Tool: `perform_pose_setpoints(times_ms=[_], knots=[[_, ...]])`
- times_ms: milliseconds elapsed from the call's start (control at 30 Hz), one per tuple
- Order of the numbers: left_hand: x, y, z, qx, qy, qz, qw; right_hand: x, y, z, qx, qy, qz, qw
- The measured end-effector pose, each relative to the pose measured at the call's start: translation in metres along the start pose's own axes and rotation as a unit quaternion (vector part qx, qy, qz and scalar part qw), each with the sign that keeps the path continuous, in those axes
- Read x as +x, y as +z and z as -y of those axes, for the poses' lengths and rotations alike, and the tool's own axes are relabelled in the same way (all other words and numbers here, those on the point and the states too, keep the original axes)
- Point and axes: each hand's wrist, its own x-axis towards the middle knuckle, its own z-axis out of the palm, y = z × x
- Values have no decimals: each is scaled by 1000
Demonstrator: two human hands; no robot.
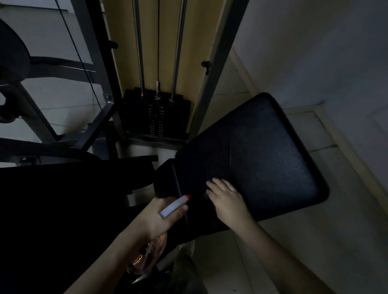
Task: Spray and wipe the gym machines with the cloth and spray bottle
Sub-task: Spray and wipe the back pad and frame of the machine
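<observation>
Head view: my left hand [158,220], in the lower middle of the frame, is curled round the neck of the spray bottle [174,207]. The bottle's clear body hangs below my wrist. Its long axis runs from lower left to upper right, and the white head with the orange tip aims that way.

The tip sits just beside the near left edge of the black seat pad [275,157], which spreads toward the right of the frame. My right hand [227,200] lies flat on the pad's near end, just right of the nozzle, with the fingers straight and gripping nothing that I can see. The patch under it looks darker and may be the cloth, but I cannot tell.

I judge the right hand nearer the rest of the pad, which lies up and to the right of both hands.
</observation>
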Motion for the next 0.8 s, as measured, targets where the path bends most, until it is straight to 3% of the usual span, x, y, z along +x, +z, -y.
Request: perform_pose_setpoints(times_ms=[200,333,533,633,800], knots=[[-1,7,-3,-21,16,15,1000,-28,-39,-32,-71,101,-147,981],[-3,12,-2,-22,25,30,999,-16,-40,-27,-76,191,-188,960],[-6,21,2,-3,17,58,998,-26,2,8,-42,60,-74,995],[-7,24,4,-13,13,60,998,-47,7,6,-53,24,-68,996],[-10,28,13,-26,3,63,998,-73,-20,-13,-96,79,-112,986]])
